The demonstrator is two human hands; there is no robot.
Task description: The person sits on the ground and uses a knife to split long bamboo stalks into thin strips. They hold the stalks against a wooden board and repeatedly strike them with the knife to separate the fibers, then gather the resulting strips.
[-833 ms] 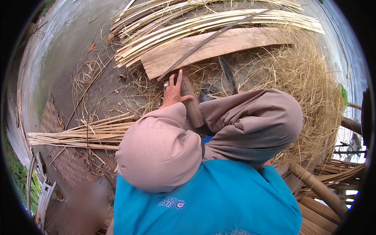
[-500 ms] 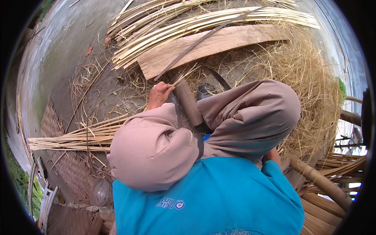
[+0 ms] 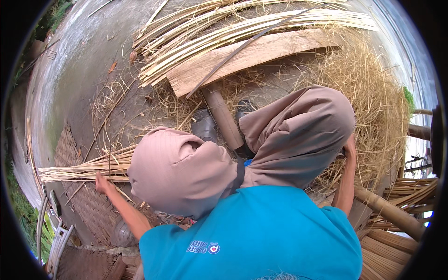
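Observation:
My left hand (image 3: 102,183) is stretched out to the left, at the near edge of a fanned bundle of pale bamboo strips (image 3: 88,171). Its fingers look drawn together; whether a strip is between them is too small to tell. My right hand (image 3: 349,145) is beside my bent right knee, its fingers partly hidden behind the trouser leg. They curl around a small dark thing (image 3: 342,153) that I cannot make out. Between my legs, a round bamboo pole (image 3: 221,114) slants from under a flat wooden board (image 3: 252,57).
A thin dark strip (image 3: 233,56) lies across the board. Long split bamboo strips (image 3: 270,24) are stacked beyond it. A heap of fine shavings (image 3: 366,93) spreads at the right. Woven matting (image 3: 79,196) lies at the left, and a thick bamboo pole (image 3: 392,213) stands out at the lower right.
My left hand has moved from the pole, where it held thin strips, back to the bundle at the left. My right hand has come up beside the knee; the dark curved blade between my legs is out of sight.

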